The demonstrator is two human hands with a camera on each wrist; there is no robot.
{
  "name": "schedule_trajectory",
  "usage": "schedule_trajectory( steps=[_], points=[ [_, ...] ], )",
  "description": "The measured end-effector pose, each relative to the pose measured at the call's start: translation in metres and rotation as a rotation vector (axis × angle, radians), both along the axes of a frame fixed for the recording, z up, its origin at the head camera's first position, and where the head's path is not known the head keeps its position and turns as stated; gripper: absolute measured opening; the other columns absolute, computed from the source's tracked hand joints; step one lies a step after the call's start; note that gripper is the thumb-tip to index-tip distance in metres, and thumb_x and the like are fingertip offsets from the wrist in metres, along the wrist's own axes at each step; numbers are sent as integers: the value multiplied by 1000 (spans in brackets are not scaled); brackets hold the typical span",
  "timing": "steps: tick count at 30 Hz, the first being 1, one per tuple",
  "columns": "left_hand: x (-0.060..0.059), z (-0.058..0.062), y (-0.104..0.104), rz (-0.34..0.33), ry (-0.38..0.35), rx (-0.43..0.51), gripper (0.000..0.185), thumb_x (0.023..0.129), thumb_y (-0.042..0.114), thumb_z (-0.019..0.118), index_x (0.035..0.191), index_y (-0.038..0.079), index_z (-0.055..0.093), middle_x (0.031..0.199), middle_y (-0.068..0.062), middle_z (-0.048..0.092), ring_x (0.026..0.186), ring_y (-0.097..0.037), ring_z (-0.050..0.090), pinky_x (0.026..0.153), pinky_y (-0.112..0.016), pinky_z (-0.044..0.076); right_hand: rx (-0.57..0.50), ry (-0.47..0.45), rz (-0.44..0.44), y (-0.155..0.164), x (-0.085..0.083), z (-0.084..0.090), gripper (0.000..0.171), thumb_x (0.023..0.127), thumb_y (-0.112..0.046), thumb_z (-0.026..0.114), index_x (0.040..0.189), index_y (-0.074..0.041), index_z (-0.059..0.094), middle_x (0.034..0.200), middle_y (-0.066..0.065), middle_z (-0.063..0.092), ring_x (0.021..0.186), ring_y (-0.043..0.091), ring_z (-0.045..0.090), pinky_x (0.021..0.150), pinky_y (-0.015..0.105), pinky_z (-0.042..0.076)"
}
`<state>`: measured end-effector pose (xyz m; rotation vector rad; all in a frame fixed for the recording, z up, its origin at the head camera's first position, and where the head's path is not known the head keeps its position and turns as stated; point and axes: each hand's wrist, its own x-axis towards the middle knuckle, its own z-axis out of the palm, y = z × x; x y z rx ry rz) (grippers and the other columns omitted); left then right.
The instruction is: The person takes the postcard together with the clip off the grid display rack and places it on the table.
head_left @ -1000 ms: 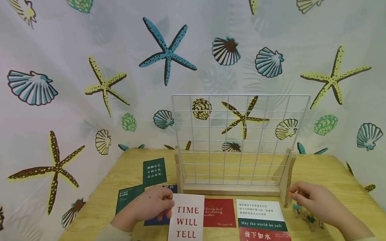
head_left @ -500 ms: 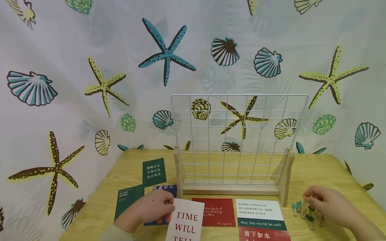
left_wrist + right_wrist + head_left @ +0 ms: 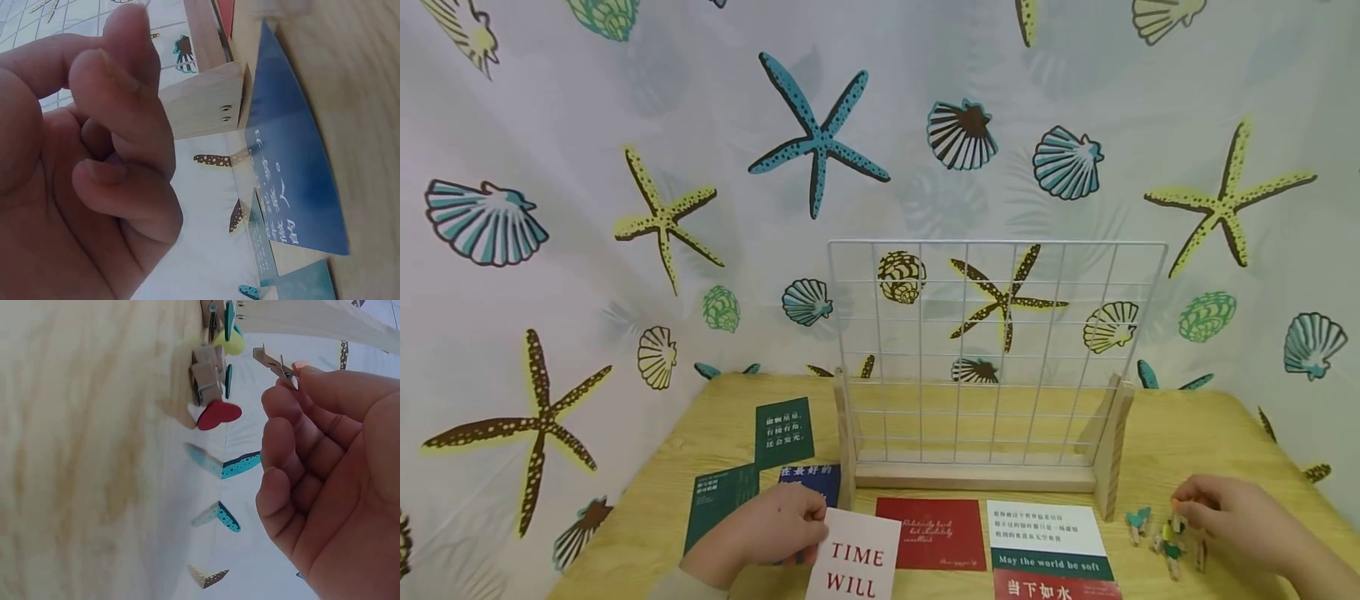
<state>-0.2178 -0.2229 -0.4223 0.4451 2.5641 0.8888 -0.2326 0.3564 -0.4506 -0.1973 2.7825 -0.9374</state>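
Observation:
My left hand (image 3: 775,529) pinches a white card (image 3: 853,554) with red lettering by its upper left edge, in front of a blue card (image 3: 829,480) on the table. In the left wrist view the fingers are curled and the white card is out of sight. Thumb and fingertips of my right hand (image 3: 1243,525) pinch a small wooden clothespin (image 3: 278,364) with a bit of orange on it. This hand hovers beside several loose clothespins (image 3: 1171,552) with green, yellow and teal ornaments. One clothespin (image 3: 207,378) bearing a red heart shows in the right wrist view.
A white wire grid (image 3: 997,242) stands upright in a wooden base (image 3: 973,477) at mid-table. Before it lie a red card (image 3: 931,533) and a white-and-green card (image 3: 1045,533) overlapping another red one. Two green cards (image 3: 784,433) lie left. A patterned curtain (image 3: 880,100) hangs behind.
My right hand has moved right and slightly down, from the stand's right foot to beside the loose clothespins, keeping its clothespin. The white card has sunk lower and tilted.

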Motion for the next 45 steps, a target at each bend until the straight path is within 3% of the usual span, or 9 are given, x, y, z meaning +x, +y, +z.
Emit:
schedule_trajectory(
  steps=[14,27,34,45],
  points=[
    [0,-9,-1,29,-49,-84,19,94,16,66,75,12,65,62,-3,61,56,-16,52,57,-31,39,43,-25,-20,19,-2,-10,21,104,-24,57,106,-8,70,91,-1,66,80,19,56,69,38,45],
    [2,-10,-5,18,-57,-116,20,93,14,65,74,10,64,60,-4,61,54,-17,54,56,-31,40,15,-43,115,30,-8,-11,24,103,-30,59,105,-9,70,89,0,65,75,14,52,67,33,41],
    [5,-13,-7,41,-123,-150,20,93,13,66,73,9,66,60,-5,61,57,-17,55,60,-32,43,16,-58,117,27,-9,-16,23,102,-28,61,107,-8,71,93,-1,67,77,13,54,67,32,44],
    [8,-21,-10,44,-137,-143,23,91,12,66,69,8,66,58,-2,58,53,-15,50,57,-30,41,61,-65,101,21,-11,-17,16,101,-23,62,105,-9,69,93,-2,67,82,18,57,73,40,48]
  ],
)
